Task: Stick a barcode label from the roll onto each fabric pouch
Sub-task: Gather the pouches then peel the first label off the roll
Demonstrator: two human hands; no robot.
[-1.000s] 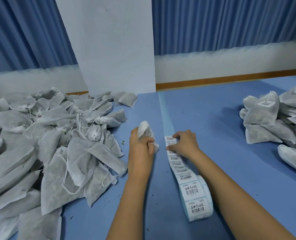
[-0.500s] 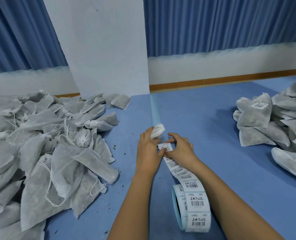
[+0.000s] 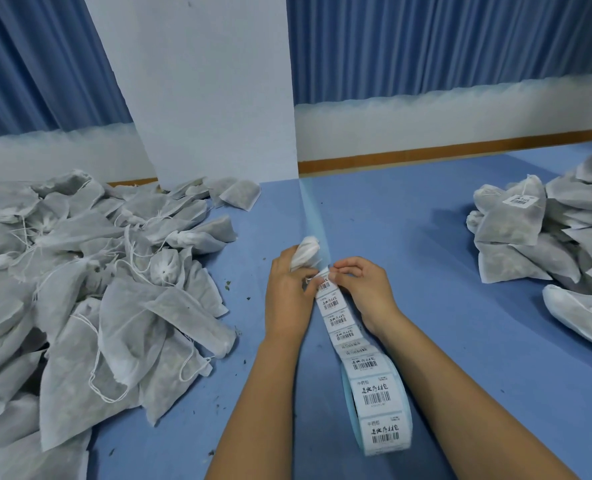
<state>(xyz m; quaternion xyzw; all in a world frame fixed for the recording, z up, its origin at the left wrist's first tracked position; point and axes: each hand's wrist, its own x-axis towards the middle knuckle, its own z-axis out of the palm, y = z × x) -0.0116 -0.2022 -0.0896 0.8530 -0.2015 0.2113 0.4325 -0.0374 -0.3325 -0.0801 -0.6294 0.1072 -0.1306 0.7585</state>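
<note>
Right hand [image 3: 364, 292] now pinches label [image 3: 323, 278] beside pouch [image 3: 306, 251].

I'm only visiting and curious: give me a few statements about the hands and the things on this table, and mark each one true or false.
1. The left hand grips a fabric pouch. True.
2. The label roll lies on top of the heap of pouches at the left. False: it stands on edge on the blue table, between the person's forearms.
3. The right hand pinches the end label of the unrolled strip. True.
4. None of the pouches stacked at the right carries a label. False: the top pouch there shows a barcode sticker.
</note>
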